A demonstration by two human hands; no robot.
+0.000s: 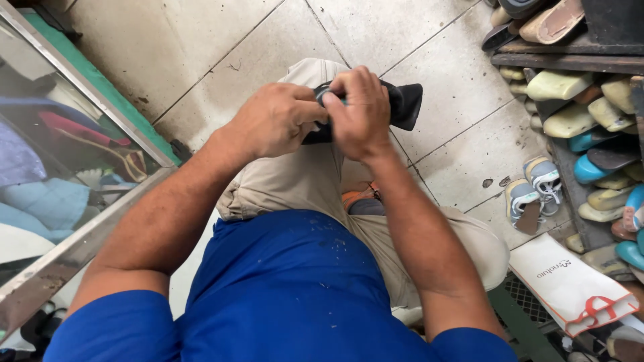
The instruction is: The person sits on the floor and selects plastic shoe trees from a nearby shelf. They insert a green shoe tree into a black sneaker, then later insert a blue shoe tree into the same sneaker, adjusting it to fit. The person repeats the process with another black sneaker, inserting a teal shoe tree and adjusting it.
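Your left hand [272,121] and right hand [362,114] meet over your raised knee [315,74], both closed on a black shoe part [402,104]. It rests on the knee, and its long axis runs across the picture, its free end pointing right, toward the shelves. Your left grip clamps the near end; whether the thumb presses down I cannot tell. Your right grip is narrow, fingertips [335,100] pinching something small and pale blue at the top edge of the part. Below lies the tiled floor [201,53]. A pair of small sneakers [533,191] stands near the shelves of shoe lasts [577,114]; a glass case [60,167] is on your left.
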